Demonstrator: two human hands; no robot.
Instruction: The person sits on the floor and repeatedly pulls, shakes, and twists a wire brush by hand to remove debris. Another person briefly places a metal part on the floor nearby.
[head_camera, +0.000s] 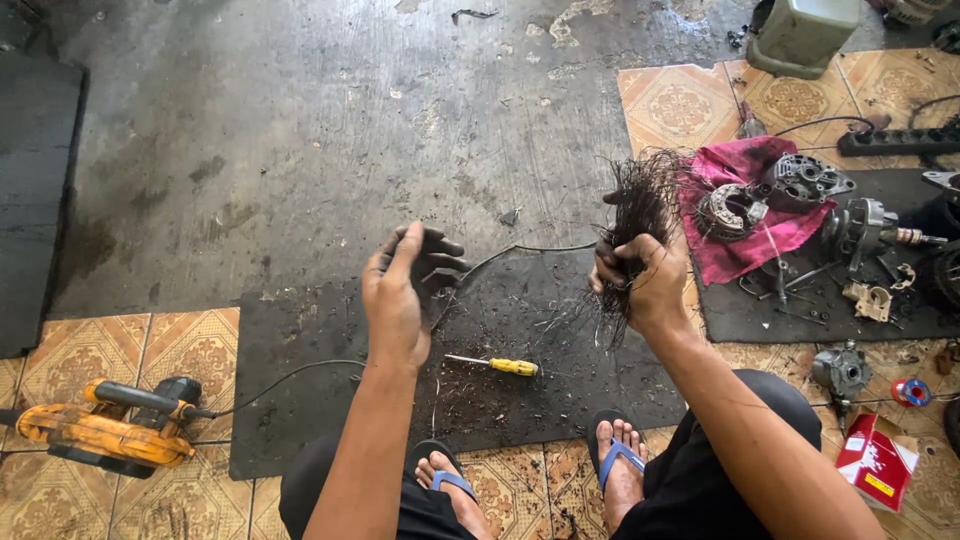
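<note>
Grimy concrete and patterned tiles carry a black rubber mat (330, 400) with a yellow-handled screwdriver (497, 365) on it. Above it, the right hand (640, 275) grips a bundle of dark wire strands (640, 210) (frayed ends up), while the left hand (405, 290) hangs loosely spread, holding nothing.

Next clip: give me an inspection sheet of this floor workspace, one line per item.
Surface: black rubber mat on concrete and patterned tiles.
Job's things: bundle of dark wire strands, gripped by right hand.
Clutter: yellow-handled screwdriver, motor parts on pink cloth, red box.
Grippers: left hand open, empty.
Cables: black cord from orange blower; power strip.
Surroundings: green container.
</note>
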